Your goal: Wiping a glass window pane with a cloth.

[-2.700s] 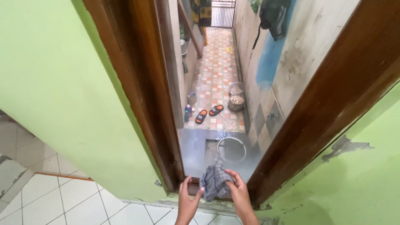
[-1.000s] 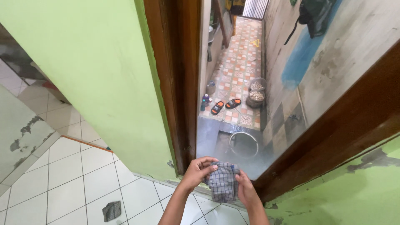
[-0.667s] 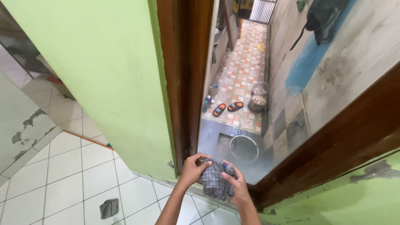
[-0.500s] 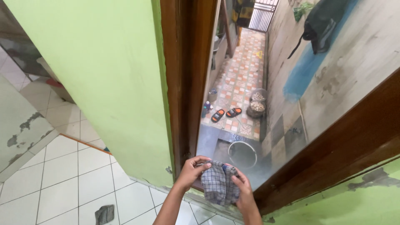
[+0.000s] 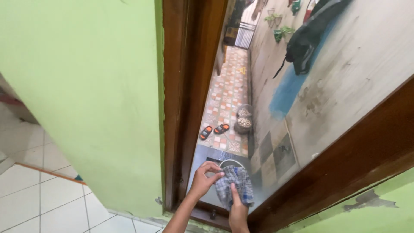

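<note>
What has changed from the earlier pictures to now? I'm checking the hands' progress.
The view tilted up along the alley. Both hands, left hand and right hand, kept hold of the checked cloth in the doorway. The sandals and basin stayed put.

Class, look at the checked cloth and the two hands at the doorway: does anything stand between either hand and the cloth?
Nothing visible does. The left hand grips the checked cloth at its upper left edge, and the right hand holds it from below, directly touching it.
</note>
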